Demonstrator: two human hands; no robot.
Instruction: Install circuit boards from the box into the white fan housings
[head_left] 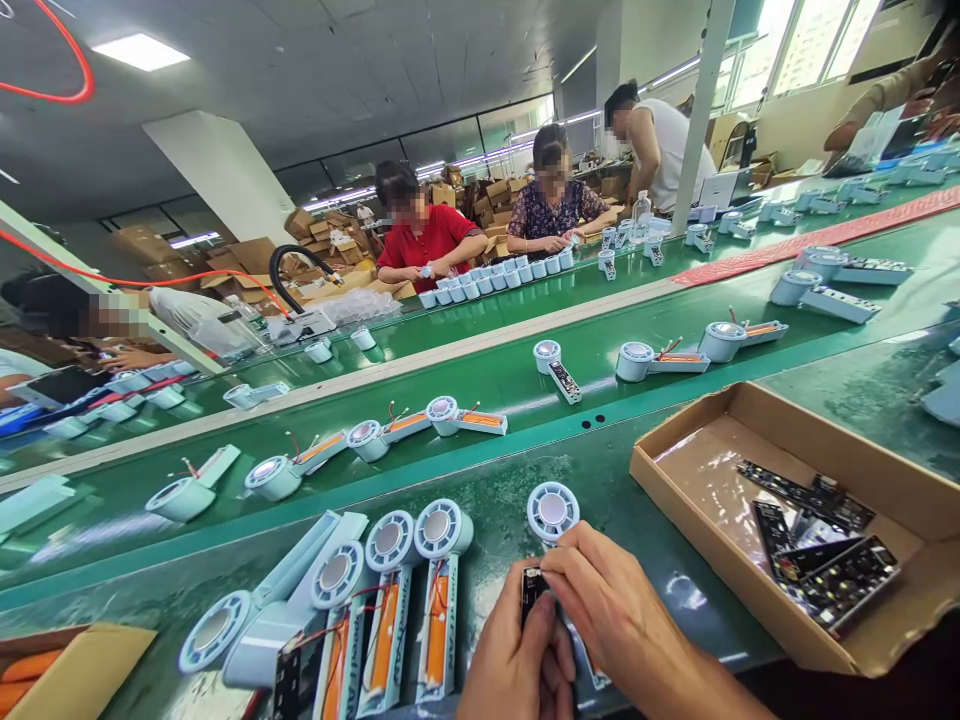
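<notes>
My left hand (516,655) and my right hand (600,600) meet at the bottom centre, both pinched on a small black circuit board (530,590). Under them lies a pale blue handheld fan (553,512) with its round head pointing away; its handle is hidden by my fingers. Left of my hands, a row of open fan halves (390,600) shows orange batteries and red wires.
An open cardboard box (757,420) at right holds several black circuit boards (821,550). A green conveyor belt (525,375) carries more fan parts. Three people work across the belt; another sits at far left. A cardboard box corner (75,670) is bottom left.
</notes>
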